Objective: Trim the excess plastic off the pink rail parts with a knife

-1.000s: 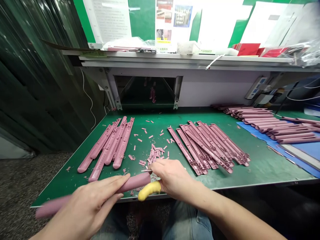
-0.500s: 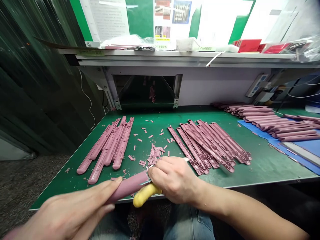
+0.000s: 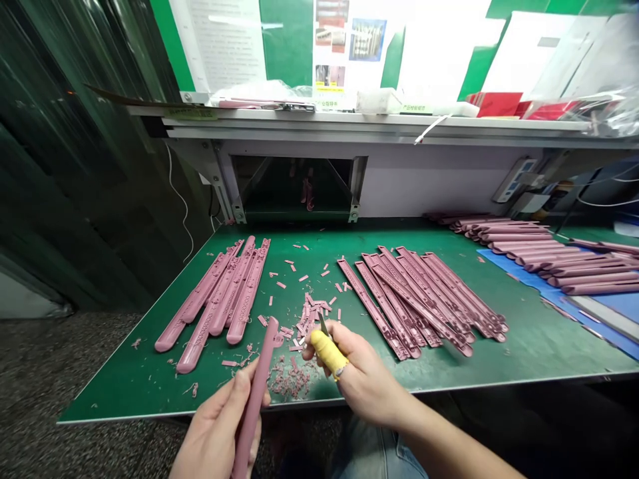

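We see the long pink strip slanting, left of bottom centre; the knife blade points up, below frame centre.

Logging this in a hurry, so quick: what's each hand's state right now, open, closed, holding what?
Left hand: closed around a long pink strip.
Right hand: closed, holding a small blade; any handle is hidden.

Pink strips, small offcuts and blue sheeting lie on the green tabletop.
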